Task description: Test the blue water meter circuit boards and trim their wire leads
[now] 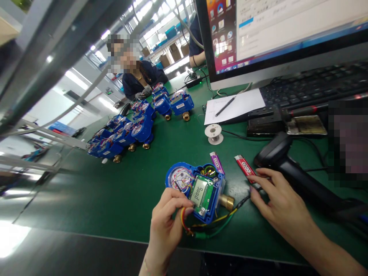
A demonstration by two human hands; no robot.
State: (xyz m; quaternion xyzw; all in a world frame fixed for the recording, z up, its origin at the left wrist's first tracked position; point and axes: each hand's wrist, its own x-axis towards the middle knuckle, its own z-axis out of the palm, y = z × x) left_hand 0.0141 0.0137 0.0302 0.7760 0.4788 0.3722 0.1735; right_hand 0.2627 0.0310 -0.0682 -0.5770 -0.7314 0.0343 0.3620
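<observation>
far left of the table point(120, 199), toward its back edge, a row of blue meters point(126, 134) w/ brass fittings runs diagonally back to a co-worker's gloved hands point(143, 92). nearer the front edge, abt mid-table, lies the open blue meter point(198, 188): dial end to the left, lcd board in the middle reading "good", brass fitting point(227, 202) sticking out right, so its long axis runs roughly left-right, slightly tilted. left hand point(166, 226) comes up from the front edge, fingers point(184, 205) pinched on the near rim of the meter by the lcd, where red/yellow/green wires point(201, 230) loop out. a purple-capped battery point(217, 163) rests against the meter's far side; a red battery point(244, 166) lies just to the right, apart from it. right hand point(276, 199) is flat on the table right of the meter, fingers loosely spread, tips on a black lead beside the red battery, nothing clenched. red battery is nearer the right hand than the left. beyond: solder spool point(214, 134), paper w/ pen point(234, 105), barcode scanner point(287, 161), keyboard point(313, 86), monitor point(276, 34).
</observation>
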